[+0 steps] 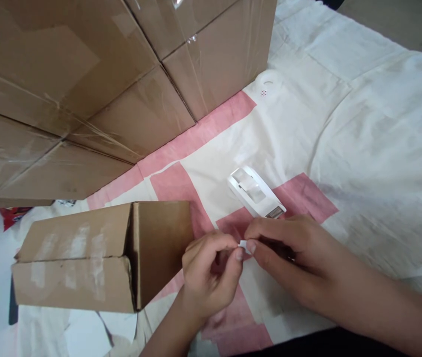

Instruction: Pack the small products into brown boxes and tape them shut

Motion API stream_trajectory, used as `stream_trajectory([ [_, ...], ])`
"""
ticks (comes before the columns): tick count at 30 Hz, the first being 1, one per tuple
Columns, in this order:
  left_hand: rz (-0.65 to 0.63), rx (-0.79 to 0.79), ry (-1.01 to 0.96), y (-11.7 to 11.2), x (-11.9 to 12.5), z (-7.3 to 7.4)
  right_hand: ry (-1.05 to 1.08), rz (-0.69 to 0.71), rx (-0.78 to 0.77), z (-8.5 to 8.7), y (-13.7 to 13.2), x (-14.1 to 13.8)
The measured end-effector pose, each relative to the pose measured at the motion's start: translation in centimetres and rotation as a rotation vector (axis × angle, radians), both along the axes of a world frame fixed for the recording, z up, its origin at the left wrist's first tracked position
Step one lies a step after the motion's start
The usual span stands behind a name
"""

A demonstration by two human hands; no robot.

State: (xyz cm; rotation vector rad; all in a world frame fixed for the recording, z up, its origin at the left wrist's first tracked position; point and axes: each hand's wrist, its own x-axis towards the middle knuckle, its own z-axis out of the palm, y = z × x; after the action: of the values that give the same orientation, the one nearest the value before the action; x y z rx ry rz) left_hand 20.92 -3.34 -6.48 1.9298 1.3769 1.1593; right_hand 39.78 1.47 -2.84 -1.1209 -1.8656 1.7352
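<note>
Between the fingertips of both hands is a small white piece [244,244], too small to identify for sure. My left hand [212,270] pinches its left end with thumb and forefinger. My right hand [294,253] pinches the other end the same way, so most of the piece is covered. Just beyond my right hand lies a white plastic device [257,192] with a clear window-like panel and a dark strip at its near end. It rests on the pink and white cloth [303,198], apart from my fingers.
Large taped cardboard boxes [121,89] are stacked along the back left. A smaller cardboard box [80,253] sits left of my left hand, with white paper pieces [88,333] below it. A round white object [268,84] with red dots lies near the stack's corner.
</note>
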Motion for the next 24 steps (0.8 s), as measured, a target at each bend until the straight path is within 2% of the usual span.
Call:
stream_trajectory([
  [15, -0.025, 0.031, 0.050, 0.19, 0.02, 0.17, -0.023, -0.021, 0.119, -0.35, 0.00, -0.18],
  [24, -0.054, 0.242, 0.342, -0.18, -0.45, 0.13, -0.028, -0.097, 0.008, -0.45, 0.11, -0.45],
])
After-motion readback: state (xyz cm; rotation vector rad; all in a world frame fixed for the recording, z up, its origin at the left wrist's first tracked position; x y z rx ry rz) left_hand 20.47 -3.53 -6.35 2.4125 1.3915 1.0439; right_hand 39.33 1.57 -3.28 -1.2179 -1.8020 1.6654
